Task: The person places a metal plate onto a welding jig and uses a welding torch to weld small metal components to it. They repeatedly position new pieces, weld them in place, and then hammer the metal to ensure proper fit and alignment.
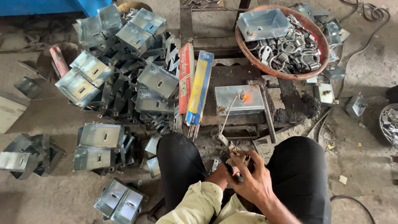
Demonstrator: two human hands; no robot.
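- low in the centre of the frame i see the right hand (253,178) wrapped tight around the electrode holder (226,143), fingers fully curled on its grip.
- the left hand (224,176) sits just under and behind it, touching the same grip; it is mostly hidden, so i cannot tell how far its fingers wrap.
- a thin welding rod (230,112) runs up from the holder to the galvanised metal box (239,99) lying on the dark work block (248,76) at centre frame.
- an orange glow (246,97) shows on the box's right half, beside a small fitting there.
- to do this well i judge both hands should brace together, wrists low between the knees, so the rod tip stays on the glowing spot and does not drift across the thin sheet.
- a hammer (265,105) lies touching the box's right edge, handle pointing down-frame; that side is tight.
- two rod packets (195,87) lie just left of the box, so that side is crowded too.
- the round basin (319,41) of rings and fittings fills the upper right, and the stacked boxes (120,62) fill the upper left.
- the freest room i see is the bare floor (356,166) at lower right, past the knee.
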